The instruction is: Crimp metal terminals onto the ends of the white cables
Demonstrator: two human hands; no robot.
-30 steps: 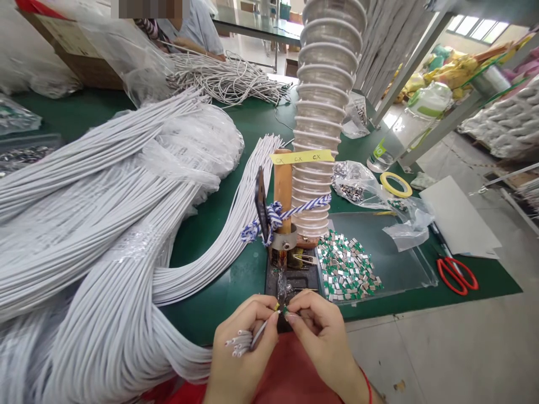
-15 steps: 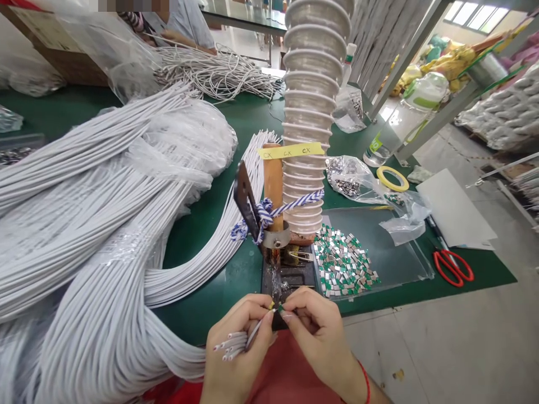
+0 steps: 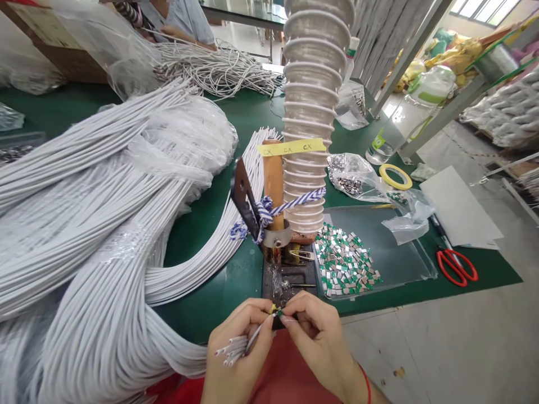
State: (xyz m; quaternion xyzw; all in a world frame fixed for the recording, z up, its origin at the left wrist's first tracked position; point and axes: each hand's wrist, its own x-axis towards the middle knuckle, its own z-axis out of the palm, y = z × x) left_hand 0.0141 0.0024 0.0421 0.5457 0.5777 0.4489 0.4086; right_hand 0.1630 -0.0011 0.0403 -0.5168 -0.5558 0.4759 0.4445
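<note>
Several white cables (image 3: pixel 234 350) lie in my left hand (image 3: pixel 238 353), which is closed around them and pinches one cable end between thumb and forefinger. My right hand (image 3: pixel 318 334) is closed too, its fingertips pinching a small green circuit board (image 3: pixel 280 313) against that cable end. A thin strand shows at the right fingertips. Both hands meet at the front of a dark soldering stand (image 3: pixel 295 278). Above it, a soldering iron with an orange-brown handle (image 3: pixel 273 185) points downward, tied by a blue-and-white cord (image 3: pixel 298 201) to a ribbed clear hose (image 3: pixel 309 112).
Large bundles of white cable (image 3: pixel 113 269) cover the left side. Right of the stand, many small green-and-silver connector boards (image 3: pixel 345 261) lie on a clear plastic sheet (image 3: pixel 391 247). Beyond are red-handled scissors (image 3: pixel 457 267), yellow tape (image 3: pixel 396 177) and a bottle (image 3: pixel 389 132). Another person's arm (image 3: pixel 187 36) shows behind.
The view has shifted slightly. My hands stay together at the stand's front, with the cable end and the small board still pinched and only slight finger movement.
</note>
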